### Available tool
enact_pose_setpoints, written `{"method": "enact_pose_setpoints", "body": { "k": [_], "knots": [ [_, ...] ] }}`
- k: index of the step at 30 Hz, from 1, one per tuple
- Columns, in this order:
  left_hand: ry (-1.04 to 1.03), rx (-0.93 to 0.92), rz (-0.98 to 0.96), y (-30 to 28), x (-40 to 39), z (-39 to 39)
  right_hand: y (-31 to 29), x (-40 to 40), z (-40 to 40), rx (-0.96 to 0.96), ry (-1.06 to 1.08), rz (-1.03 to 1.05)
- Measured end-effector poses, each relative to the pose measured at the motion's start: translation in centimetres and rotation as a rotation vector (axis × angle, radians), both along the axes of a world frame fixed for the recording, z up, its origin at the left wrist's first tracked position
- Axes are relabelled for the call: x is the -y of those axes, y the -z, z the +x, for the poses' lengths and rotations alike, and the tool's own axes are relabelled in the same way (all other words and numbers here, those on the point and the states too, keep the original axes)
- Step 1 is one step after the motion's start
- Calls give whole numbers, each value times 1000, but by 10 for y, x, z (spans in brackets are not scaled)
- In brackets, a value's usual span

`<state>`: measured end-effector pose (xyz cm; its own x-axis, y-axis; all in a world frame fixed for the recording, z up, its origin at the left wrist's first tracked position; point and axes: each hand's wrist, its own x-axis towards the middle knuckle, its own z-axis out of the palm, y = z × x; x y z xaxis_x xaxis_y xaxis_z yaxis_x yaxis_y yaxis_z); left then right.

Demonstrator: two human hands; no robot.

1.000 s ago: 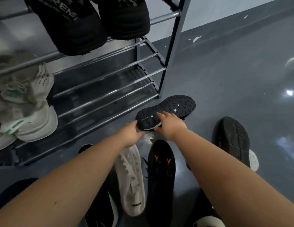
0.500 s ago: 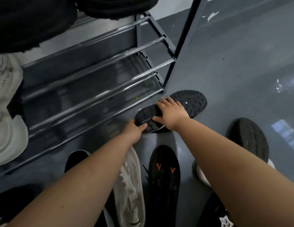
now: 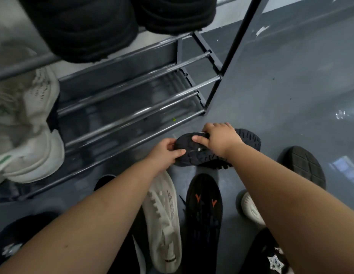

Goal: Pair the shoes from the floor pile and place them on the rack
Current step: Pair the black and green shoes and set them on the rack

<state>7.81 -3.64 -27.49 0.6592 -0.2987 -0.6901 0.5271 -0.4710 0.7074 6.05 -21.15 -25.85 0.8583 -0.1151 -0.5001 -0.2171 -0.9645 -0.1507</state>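
A black shoe (image 3: 194, 153) lies sole-up on the grey floor just in front of the shoe rack (image 3: 136, 113). My left hand (image 3: 165, 153) pinches its near end, and my right hand (image 3: 221, 139) is clamped over its middle. Below them lie a white shoe (image 3: 164, 220) and a black shoe with orange marks on its sole (image 3: 203, 214). Another black sole-up shoe (image 3: 304, 167) rests at the right.
The rack's bottom bars at the right carry nothing; white shoes (image 3: 24, 123) sit at its left and black shoes (image 3: 89, 26) on the tier above. A rack post (image 3: 229, 62) stands near my right hand. More dark shoes (image 3: 271, 258) lie along the bottom edge.
Both hands have closed on the sole-up black shoe, the left now gripping its end. The shoe's near end has tilted up. The view has moved closer to the rack.
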Motion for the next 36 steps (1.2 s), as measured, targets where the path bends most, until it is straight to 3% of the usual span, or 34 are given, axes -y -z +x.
{"method": "enact_pose_setpoints", "body": {
  "k": [4,7,12,18,20,23,26,29,33,36],
  "knots": [
    [-89,42,-166,-41,-22,-8,-30,-23,-18,147,107,152],
    [-93,152,-181,-67,-51,-26,-49,-51,-40,223,143,224],
    [-50,332,-82,-103,-102,-65,-77,-102,-86,302,192,359],
    [121,579,89,-155,-141,-98,-115,-136,-127,285,143,379],
    [118,625,110,-163,-151,-111,-130,-146,-143,327,233,420],
    [110,701,162,-173,-163,-137,-143,-163,-165,383,589,556],
    [134,788,222,-178,-169,-160,-147,-186,-176,187,1044,979],
    [173,857,210,-175,-171,-180,-152,-201,-180,8,1269,1471],
    [315,833,160,-162,-171,-204,-139,-199,-197,-44,1279,1541],
    [179,658,66,-155,-167,-204,-127,-192,-211,-93,1254,1531]
  ]
}}
